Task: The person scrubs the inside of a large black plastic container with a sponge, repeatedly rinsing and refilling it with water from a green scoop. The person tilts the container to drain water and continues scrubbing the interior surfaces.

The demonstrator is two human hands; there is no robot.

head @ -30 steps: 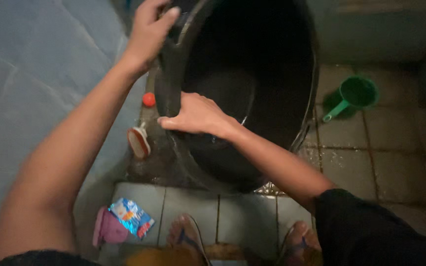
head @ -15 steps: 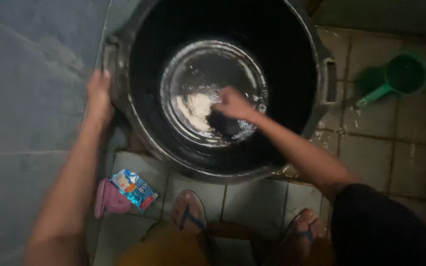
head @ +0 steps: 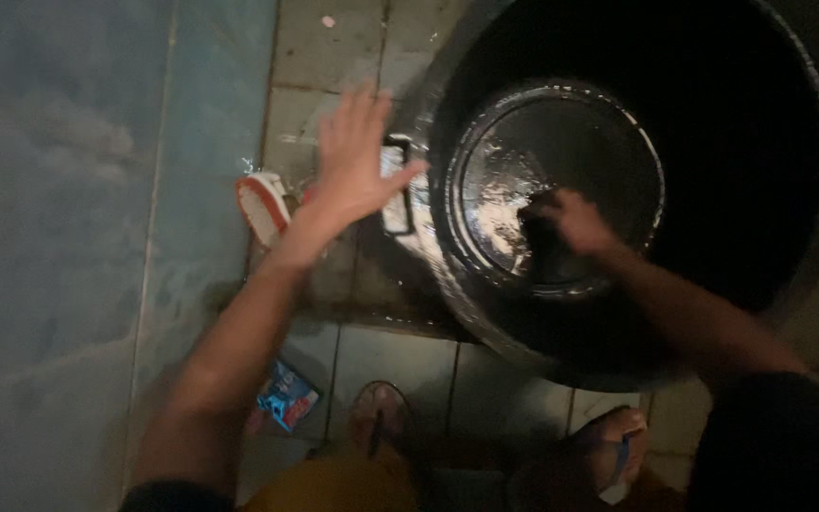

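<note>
The big black tub (head: pixel 713 284) stands on the tiled floor (head: pixel 381 360), at the right of my view, and its wet bottom shines in the middle. My right hand (head: pixel 575 220) is deep inside it, on the bottom, with the fingers closed around a dark scrubbing pad (head: pixel 537 242) that is pressed to the wet surface. My left hand (head: pixel 357 156) is outside the tub, above its left handle (head: pixel 396 185), with the fingers spread wide and holding nothing; I cannot tell if it touches the handle. Just left of this hand a brush with an orange edge (head: pixel 263 207) lies on the floor. Lower, near my sandalled foot (head: pixel 378 412), there is a blue packet (head: pixel 286 396). A pale blue wall (head: pixel 59 237) fills the left side.
</note>
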